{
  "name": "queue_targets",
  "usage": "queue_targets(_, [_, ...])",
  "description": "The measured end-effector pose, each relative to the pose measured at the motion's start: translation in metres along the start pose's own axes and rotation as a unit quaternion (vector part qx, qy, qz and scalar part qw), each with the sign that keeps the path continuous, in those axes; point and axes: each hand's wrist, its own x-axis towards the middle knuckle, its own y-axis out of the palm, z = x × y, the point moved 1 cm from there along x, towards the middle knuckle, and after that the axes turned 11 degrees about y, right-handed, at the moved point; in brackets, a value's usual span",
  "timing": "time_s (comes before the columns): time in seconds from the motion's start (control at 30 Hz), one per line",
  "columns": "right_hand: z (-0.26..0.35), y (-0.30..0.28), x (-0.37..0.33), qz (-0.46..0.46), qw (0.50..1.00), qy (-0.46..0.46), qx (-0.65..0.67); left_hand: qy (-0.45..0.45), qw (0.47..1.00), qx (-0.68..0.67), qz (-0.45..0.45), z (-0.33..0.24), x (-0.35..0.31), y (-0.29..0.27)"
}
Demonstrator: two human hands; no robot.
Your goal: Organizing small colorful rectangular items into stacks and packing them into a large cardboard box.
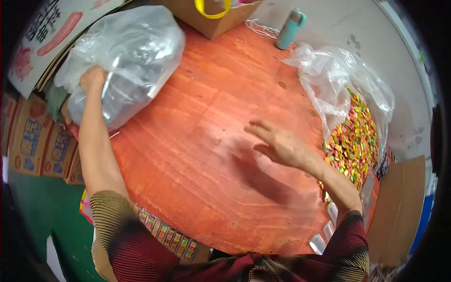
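At the far left of the orange-red table (202, 155), my left hand (93, 77) is closed on a big clear plastic bag (145, 51). Shiny transparent shapes show inside the bag, too unclear to name. Over the right half of the table, my right hand (277, 143) hangs with its fingers apart and nothing in them, its shadow falling below. Beyond my right forearm, a heap of small wrapped candies (354, 141) in bright foil spills from a second clear bag (324, 70).
A teal bottle (289, 30) stands at the back beside a white cable (260, 29) and a cardboard box (211, 19). Several filled clear packs (164, 232) line the near left edge. Clear plastic containers (318, 243) lie near right. Printed cartons (30, 134) are stacked at left.
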Motion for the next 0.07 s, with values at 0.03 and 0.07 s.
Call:
queue_targets(0.03, [-0.008,0.008,-0.013,0.05,0.999,0.013,0.0,0.052,0.995,0.0,-0.08,0.0,0.003,0.011])
queue_targets(0.07, [-0.01,0.009,-0.026,0.08,0.996,0.021,-0.017,-0.011,0.985,-0.055,-0.162,-0.002,0.004,0.016])
